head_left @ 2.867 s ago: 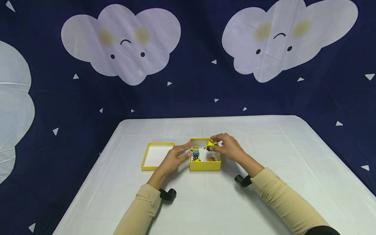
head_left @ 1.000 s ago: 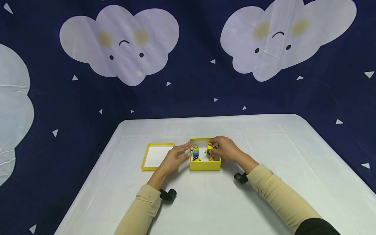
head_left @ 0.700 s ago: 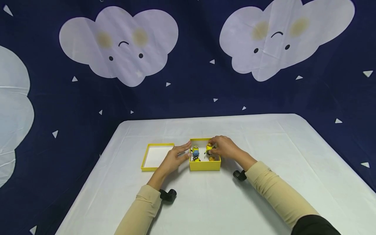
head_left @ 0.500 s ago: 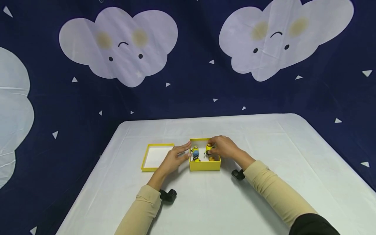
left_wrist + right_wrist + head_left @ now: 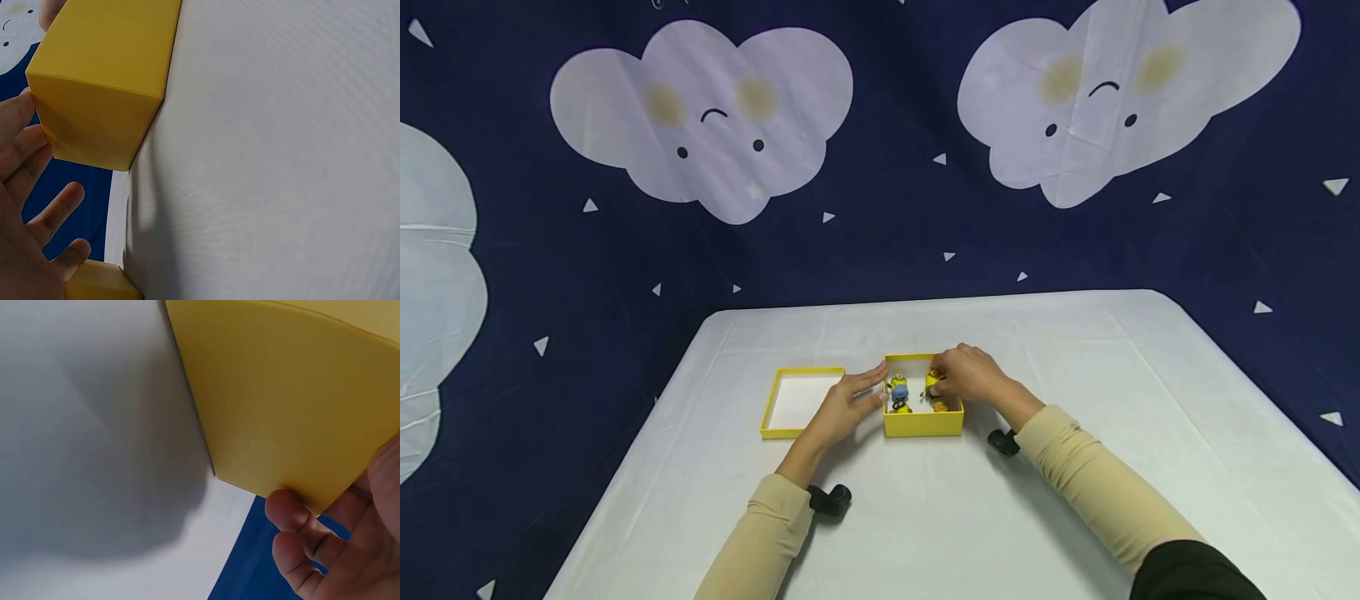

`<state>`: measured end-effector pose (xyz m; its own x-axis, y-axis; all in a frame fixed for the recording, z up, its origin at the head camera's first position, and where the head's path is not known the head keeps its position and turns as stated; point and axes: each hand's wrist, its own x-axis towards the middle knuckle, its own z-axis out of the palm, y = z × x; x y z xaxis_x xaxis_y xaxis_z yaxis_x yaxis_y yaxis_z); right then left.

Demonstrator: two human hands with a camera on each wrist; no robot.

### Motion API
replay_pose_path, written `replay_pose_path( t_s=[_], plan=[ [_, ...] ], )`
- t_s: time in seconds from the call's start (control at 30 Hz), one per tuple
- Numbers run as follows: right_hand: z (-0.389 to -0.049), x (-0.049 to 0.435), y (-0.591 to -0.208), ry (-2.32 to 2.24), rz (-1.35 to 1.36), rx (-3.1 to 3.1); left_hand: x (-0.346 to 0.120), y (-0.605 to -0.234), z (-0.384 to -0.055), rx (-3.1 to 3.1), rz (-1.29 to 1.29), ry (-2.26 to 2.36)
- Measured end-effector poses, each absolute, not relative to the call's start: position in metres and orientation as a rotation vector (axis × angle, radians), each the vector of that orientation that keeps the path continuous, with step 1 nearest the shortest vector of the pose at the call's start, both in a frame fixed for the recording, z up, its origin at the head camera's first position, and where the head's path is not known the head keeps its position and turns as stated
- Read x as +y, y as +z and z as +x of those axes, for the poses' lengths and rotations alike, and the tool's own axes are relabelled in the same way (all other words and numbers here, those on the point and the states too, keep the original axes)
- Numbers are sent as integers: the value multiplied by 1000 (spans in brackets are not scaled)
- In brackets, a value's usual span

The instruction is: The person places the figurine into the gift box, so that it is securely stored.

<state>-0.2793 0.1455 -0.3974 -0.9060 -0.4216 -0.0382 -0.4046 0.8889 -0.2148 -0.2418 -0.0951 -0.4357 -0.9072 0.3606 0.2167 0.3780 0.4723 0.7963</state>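
Note:
An uncovered yellow box (image 5: 922, 425) stands on the table with several Minion figures inside. One in blue (image 5: 899, 388) is at the box's left side, with another small yellow figure (image 5: 901, 407) in front of it. My right hand (image 5: 973, 375) reaches over the right wall and pinches a yellow Minion figure (image 5: 932, 381) low inside the box. Near the front right corner lies a brownish-yellow figure (image 5: 941, 406). My left hand (image 5: 846, 406) has its fingers extended, the tips touching the box's left wall; the left wrist view shows them spread along the wall (image 5: 94, 122).
Left of the box lies a shallow yellow-rimmed lid (image 5: 802, 404), white inside up, partly behind my left hand. A white cloth covers the table (image 5: 910, 517). Behind hangs a dark blue curtain (image 5: 895, 233) with clouds. Black wrist mounts (image 5: 830, 500) sit under both forearms.
My right hand has lowered the Minion figure from near the back rim deeper into the box and slightly toward me. My left hand stays at the left wall.

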Motion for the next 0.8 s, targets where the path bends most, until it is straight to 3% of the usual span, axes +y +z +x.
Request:
replay_pose_path(
  t_s=[0.8],
  plan=[
    [-282,143,-397,-233,-646,2920,-96,-436,-243,-2685,-673,-1470]
  ],
)
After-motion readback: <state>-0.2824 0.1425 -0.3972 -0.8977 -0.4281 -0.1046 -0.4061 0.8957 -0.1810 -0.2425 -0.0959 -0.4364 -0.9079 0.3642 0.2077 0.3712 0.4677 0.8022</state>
